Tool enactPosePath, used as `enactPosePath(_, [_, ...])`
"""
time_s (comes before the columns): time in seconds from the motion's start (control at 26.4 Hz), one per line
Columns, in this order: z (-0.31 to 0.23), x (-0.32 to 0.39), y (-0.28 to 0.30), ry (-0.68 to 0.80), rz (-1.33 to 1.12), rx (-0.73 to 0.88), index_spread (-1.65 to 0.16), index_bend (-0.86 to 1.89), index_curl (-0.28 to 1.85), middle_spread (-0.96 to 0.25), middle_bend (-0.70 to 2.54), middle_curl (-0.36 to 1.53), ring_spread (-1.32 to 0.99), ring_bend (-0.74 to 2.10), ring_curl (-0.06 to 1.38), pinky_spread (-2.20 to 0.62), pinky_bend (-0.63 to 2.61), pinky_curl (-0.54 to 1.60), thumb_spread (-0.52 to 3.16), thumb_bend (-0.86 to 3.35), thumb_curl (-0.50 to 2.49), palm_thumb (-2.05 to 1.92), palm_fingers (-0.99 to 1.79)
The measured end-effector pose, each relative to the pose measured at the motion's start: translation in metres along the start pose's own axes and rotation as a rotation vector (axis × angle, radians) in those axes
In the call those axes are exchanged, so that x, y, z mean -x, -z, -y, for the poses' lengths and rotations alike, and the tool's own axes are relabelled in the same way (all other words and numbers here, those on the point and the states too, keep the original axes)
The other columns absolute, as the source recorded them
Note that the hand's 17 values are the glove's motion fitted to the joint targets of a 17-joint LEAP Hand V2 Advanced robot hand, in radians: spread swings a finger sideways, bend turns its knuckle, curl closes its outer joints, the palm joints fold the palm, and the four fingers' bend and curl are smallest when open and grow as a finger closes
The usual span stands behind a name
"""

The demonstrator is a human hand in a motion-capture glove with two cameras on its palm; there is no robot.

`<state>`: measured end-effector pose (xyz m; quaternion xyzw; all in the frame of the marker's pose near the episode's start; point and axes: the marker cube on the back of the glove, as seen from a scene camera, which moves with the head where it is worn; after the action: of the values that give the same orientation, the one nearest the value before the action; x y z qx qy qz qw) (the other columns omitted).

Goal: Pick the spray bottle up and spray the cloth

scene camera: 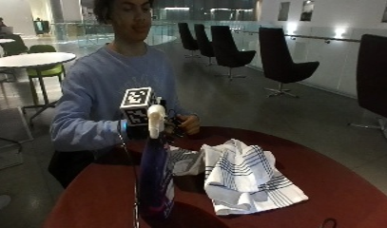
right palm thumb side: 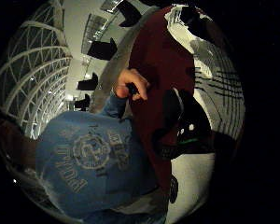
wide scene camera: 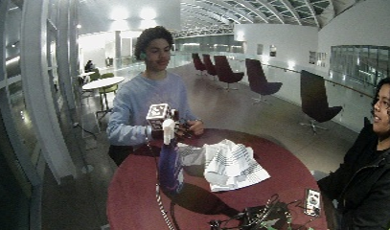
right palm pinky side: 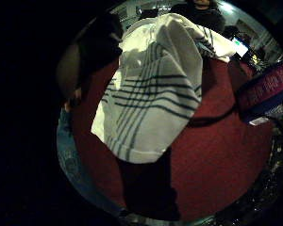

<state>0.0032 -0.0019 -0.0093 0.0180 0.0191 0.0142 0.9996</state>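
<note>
Spray bottle (scene camera: 156, 183) stands upright on the bench (scene camera: 319, 166) beside the soft cloth (scene camera: 246, 178), looks rigid, slick, top-heavy; best taken at the neck; my hand (scene camera: 156, 124) behind it, fingers unreadable.

Your 2 outside views face the person across the counter (scene camera: 319, 175), 1 close, 1 wider. Both palm views look down, sharing the striped cloth (right palm pinky side: 151, 99) with them.
</note>
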Motion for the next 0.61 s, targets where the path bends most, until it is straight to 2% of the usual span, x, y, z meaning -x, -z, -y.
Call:
enactPosePath(0.26, [-0.009,-0.013,0.019,-0.045,0.014,-0.085,-0.36,0.18,0.3,0.02,0.25,0.28,0.07,0.19,0.2,0.22,0.27,0.25,1.14,0.29,0.28,0.66,0.58])
enactPosePath(0.61, [-0.041,-0.054,0.069,-0.231,0.238,-0.467,-0.36,0.14,0.31,0.02,0.23,0.31,0.07,0.23,0.23,0.23,0.25,0.27,1.18,0.23,0.31,0.67,0.62])
